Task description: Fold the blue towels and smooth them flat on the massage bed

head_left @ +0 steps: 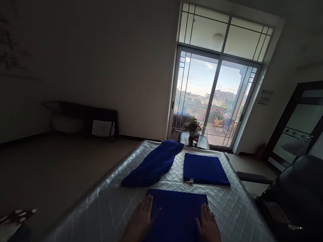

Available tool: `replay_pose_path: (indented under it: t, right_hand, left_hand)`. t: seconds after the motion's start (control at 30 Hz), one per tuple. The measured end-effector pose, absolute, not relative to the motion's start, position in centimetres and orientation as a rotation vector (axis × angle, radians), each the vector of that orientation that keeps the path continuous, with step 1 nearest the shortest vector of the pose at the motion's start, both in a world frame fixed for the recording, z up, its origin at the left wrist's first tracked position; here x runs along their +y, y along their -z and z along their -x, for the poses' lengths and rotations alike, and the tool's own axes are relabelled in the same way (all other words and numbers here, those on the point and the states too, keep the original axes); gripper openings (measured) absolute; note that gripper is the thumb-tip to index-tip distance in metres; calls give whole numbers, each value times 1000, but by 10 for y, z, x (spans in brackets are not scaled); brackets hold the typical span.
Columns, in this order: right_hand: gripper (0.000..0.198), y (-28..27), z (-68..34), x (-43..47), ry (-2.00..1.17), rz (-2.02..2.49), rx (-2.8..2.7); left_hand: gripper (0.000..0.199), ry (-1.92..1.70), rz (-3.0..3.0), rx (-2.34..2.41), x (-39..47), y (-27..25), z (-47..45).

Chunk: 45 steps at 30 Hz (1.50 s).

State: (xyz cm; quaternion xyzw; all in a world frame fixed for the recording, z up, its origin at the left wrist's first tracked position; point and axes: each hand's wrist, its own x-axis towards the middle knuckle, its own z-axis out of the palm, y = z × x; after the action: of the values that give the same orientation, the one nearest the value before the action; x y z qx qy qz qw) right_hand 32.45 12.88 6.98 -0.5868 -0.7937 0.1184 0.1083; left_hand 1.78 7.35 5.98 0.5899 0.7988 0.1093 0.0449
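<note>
A flat blue cloth (175, 220), squared at its far corners, lies on the silver quilted table cover (105, 210) right in front of me. My left hand (139, 220) rests on its left edge, fingers stretched forward and thumb apart. On the opposite edge lies my right hand (208, 227), also flat with the thumb spread inward. Farther off to the right is a neatly folded blue cloth (206, 169) with a small white tag at its near edge. To the left of that one, a loose, crumpled blue cloth (154, 163) stretches diagonally.
Beyond the table's far end stands a small dark table (186, 140) with a potted plant (192, 125) and a bottle (197, 134). A black chair (305, 190) is close on the right. Spotted fabric (2, 220) shows at lower left. Glass sliding doors (214, 99) are behind.
</note>
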Motion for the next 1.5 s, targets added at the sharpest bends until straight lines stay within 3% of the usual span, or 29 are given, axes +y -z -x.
replay_pose_path:
  t: [0.27,0.57,0.83,1.0,1.3,1.5]
  right_hand:
    - [74,-81,-324,122,-419,1715,-2302]
    - [71,-83,-324,120,-347,1705,-2344]
    - [70,-85,-322,118,-335,1741,-2323]
    - [68,-82,-321,118,-318,1743,-2315]
    - [58,-87,-324,92,6,1529,-2315]
    - [56,-54,-351,58,-85,1585,-2290]
  left_hand:
    - [70,-514,-2060,2500,73,-68,-40]
    - [63,-606,-2537,1841,65,-60,-167]
    - [66,-361,-2254,2188,28,-66,-78]
    - [67,-414,-1957,2373,-9,-66,-24]
    - [70,-579,-1910,2333,-22,-75,-20]
    - [63,-547,-2140,2292,-8,-55,-31]
